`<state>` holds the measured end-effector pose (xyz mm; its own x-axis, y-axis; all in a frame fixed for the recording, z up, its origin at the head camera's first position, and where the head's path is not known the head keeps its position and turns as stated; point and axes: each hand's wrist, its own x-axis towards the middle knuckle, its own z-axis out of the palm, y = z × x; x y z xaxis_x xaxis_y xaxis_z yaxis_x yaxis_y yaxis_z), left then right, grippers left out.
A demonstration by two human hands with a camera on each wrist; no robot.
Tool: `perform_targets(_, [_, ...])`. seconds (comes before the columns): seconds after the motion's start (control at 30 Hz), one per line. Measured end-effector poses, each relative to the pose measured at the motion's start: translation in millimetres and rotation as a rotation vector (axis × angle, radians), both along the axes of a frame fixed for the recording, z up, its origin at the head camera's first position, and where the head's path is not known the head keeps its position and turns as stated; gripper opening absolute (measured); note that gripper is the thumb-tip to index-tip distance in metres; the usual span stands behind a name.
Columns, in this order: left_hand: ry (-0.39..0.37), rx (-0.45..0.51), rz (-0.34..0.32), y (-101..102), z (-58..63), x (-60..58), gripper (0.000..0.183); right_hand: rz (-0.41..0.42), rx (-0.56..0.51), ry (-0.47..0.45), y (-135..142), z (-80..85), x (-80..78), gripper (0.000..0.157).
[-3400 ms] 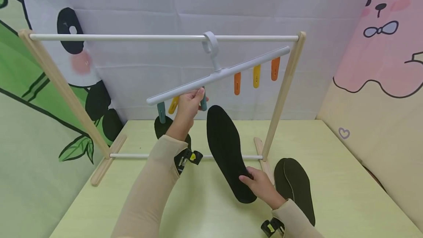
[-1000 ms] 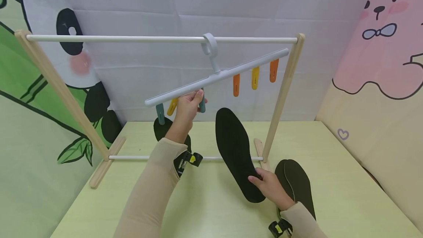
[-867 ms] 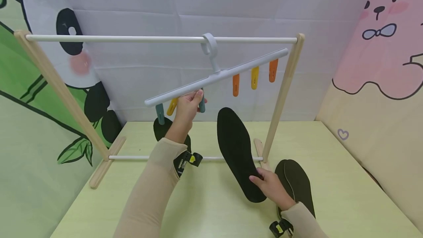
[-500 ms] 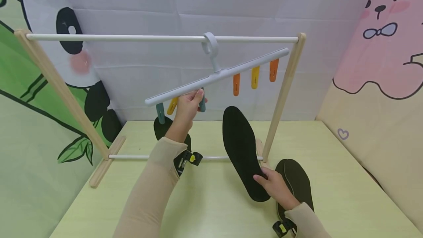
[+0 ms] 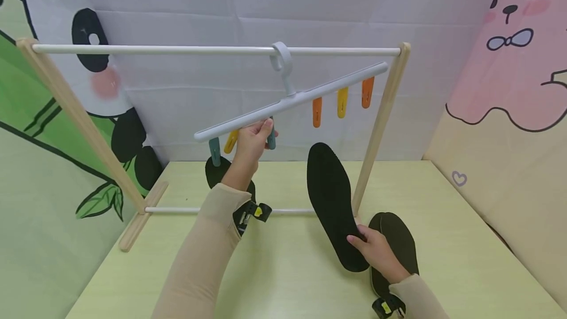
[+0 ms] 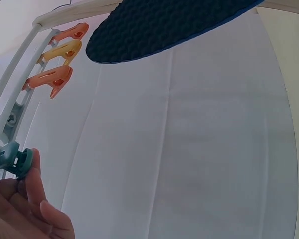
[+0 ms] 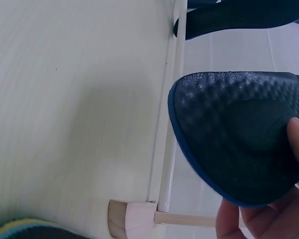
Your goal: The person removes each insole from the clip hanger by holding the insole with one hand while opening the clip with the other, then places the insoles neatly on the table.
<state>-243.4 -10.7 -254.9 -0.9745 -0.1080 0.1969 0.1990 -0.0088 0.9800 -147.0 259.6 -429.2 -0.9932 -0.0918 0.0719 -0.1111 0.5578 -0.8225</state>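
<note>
In the head view my left hand pinches a teal clip under the white hanger, which tilts down to the left. The left wrist view shows this teal clip between thumb and fingers. My right hand grips a black insole near its heel, thumb on top, toe end pointing up and a little left, apart from the clips. Its underside is bumpy in the right wrist view, where the insole is close up. Another dark insole hangs from the leftmost teal clip, partly behind my left arm.
A wooden rack with a white top rail carries the hanger. Beside a yellow clip on the left, orange and yellow clips hang at the right. More dark insoles overlap on the table beside my right wrist.
My right hand has moved to the right with the insole, whose toe end is now farther from the teal clip. The left hand stays on its clip.
</note>
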Motion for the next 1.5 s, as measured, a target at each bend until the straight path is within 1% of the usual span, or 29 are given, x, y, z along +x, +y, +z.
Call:
perform_targets(0.23, [0.006, 0.001, 0.000, -0.6, 0.2, 0.8, 0.029, -0.007, 0.006, -0.004, 0.1, -3.8, 0.6, 0.015])
perform_targets(0.43, [0.025, 0.000, 0.009, -0.8, -0.1, 0.7, 0.027, -0.004, 0.007, -0.004, 1.9, -3.6, 0.8, 0.018])
perform_targets(0.57, [0.031, -0.004, 0.007, -0.2, 0.6, 0.8, 0.028, 0.001, 0.012, 0.013, 4.3, -3.2, 0.9, 0.019])
perform_targets(0.73, [0.034, -0.003, 0.011, -0.1, 1.2, 0.4, 0.028, -0.021, 0.013, 0.013, 8.2, -3.2, 0.3, 0.014])
perform_targets(0.9, [0.040, -0.006, 0.005, 0.4, 0.3, 0.9, 0.027, -0.035, 0.010, 0.002, 11.6, -3.8, 1.5, 0.013])
perform_targets(1.1, [0.027, -0.008, -0.004, -0.1, -0.1, 1.1, 0.026, -0.035, 0.036, 0.012, 18.1, -5.9, 3.0, 0.015])
perform_targets(1.33, [0.010, -0.010, -0.012, -0.1, 0.5, 0.2, 0.027, -0.038, 0.071, 0.024, 22.9, -6.8, 3.5, 0.010])
perform_targets(1.5, [0.006, -0.010, -0.013, -0.6, 0.0, 0.3, 0.028, -0.048, 0.091, 0.027, 26.2, -7.7, 5.1, 0.011])
